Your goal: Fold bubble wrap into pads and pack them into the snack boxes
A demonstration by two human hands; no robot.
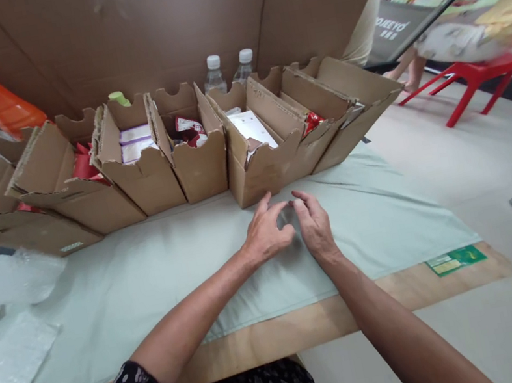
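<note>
Over the pale green cloth [187, 250], my left hand [268, 232] is open, its thumb apart from the bent fingers. My right hand [314, 224] faces it from the right, fingers loosely curved and thumb close to the index finger. The fingertips of both hands nearly meet; a tiny dark spot between them is too small to name. Just beyond the hands stands a cardboard bin [260, 174] with white cards [252, 127] inside. The neighbouring bin [205, 170] holds red and white packets [190, 130].
More cardboard bins run left and right, holding red packets [84, 162] and purple-white boxes [136, 143]. Behind stand an orange bottle [2, 97], clear bottles [214, 76] and a cardboard panel [134, 35]. Clear plastic bags [14, 366] lie left. A person sits on a red stool [464, 79].
</note>
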